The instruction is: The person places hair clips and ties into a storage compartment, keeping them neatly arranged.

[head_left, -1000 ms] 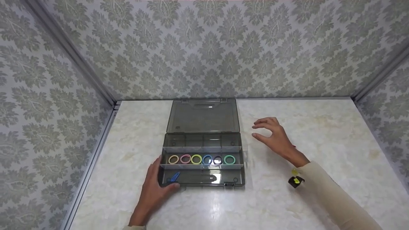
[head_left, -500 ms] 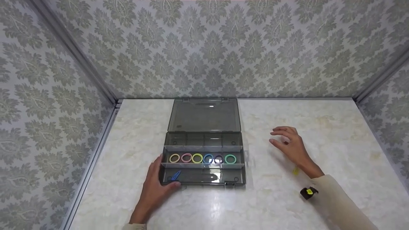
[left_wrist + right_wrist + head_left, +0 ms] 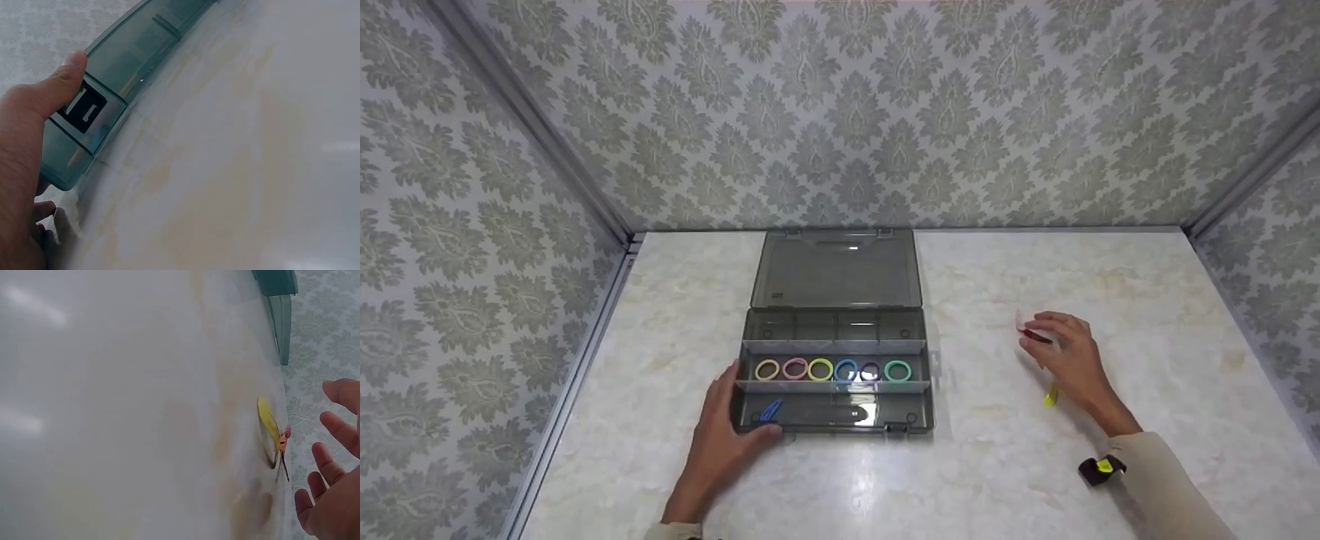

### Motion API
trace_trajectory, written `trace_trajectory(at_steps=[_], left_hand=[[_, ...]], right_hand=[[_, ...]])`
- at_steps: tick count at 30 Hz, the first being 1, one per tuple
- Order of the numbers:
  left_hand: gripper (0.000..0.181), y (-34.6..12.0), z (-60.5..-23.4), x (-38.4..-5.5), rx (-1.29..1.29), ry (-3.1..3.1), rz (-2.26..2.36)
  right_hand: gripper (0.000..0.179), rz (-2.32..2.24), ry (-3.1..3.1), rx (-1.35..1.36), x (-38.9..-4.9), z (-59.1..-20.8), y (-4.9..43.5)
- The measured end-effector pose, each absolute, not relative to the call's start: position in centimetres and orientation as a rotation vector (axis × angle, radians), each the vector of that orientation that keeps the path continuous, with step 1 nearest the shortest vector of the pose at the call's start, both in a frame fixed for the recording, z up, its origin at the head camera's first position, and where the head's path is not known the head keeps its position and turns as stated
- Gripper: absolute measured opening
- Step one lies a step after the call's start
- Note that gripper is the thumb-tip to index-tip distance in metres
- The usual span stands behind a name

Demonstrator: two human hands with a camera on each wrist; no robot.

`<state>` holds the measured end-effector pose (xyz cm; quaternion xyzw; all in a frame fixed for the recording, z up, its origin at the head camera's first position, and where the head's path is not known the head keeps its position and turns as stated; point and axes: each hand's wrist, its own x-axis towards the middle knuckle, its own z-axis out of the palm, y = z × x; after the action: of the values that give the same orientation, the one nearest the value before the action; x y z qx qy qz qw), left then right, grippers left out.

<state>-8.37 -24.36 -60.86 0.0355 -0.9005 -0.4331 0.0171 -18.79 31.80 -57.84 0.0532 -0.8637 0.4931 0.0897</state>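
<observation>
A smoky grey, see-through organizer box (image 3: 840,427) stands with its lid (image 3: 840,270) folded back. Several coloured rings, like hair ties (image 3: 820,369), line its middle compartment; a blue hair clip (image 3: 770,410) lies front left. My left hand (image 3: 721,442) grips the front left corner, thumb on the front wall (image 3: 140,73). To the right, my right hand (image 3: 1072,364) is low over the table, thumb and fingers apart on either side of a small dark red hair clip (image 3: 1036,336). Below the hand lies a yellow hair clip (image 3: 1051,394). In the right wrist view the fingers look spread.
Thin clear dividers (image 3: 832,386) split the box lengthwise. A black wrist device with a yellow patch (image 3: 1101,470) sits at the right sleeve (image 3: 1162,487). Patterned walls (image 3: 840,112) enclose the marbled table (image 3: 960,487) at the back and sides.
My right hand has moved right and toward the front, away from the box, down to the dark red clip. The left hand and box keep their place.
</observation>
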Motion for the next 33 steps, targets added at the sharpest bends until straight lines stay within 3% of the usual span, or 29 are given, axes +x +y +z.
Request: trace_trajectory(at_steps=[33], left_hand=[[0.127, -24.3, -60.9, -8.1, 0.075, -2.747, -1.367]], right_hand=[[0.028, 1.293, -2.503, -0.022, -18.2, -60.7, 33.1]])
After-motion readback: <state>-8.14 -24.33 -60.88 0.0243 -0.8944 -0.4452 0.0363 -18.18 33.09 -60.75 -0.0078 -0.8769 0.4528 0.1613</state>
